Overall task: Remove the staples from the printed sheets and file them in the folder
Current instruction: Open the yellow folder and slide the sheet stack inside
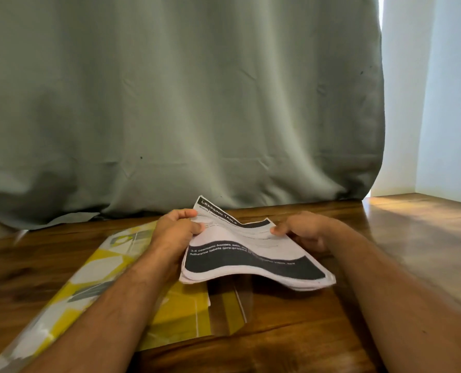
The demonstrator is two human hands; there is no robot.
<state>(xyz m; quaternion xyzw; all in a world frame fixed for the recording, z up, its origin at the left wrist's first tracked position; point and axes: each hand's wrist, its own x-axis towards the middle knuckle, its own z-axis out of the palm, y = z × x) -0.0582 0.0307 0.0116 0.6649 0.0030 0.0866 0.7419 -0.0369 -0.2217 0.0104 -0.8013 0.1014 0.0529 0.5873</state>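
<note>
Both hands grip the sheets (251, 254) above the counter (385, 238): the left hand (175, 230) pinches the left edge, the right hand (304, 232) the right edge, bowing the stack. No staple shows, so removal cannot be judged. Filing remains; the yellow folder (103, 265) lies below, partly under the left arm. A curtain (170, 103) hangs behind.

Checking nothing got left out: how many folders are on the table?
1. The folder lies on the table at the left, partly under the left arm and the sheets.
</note>
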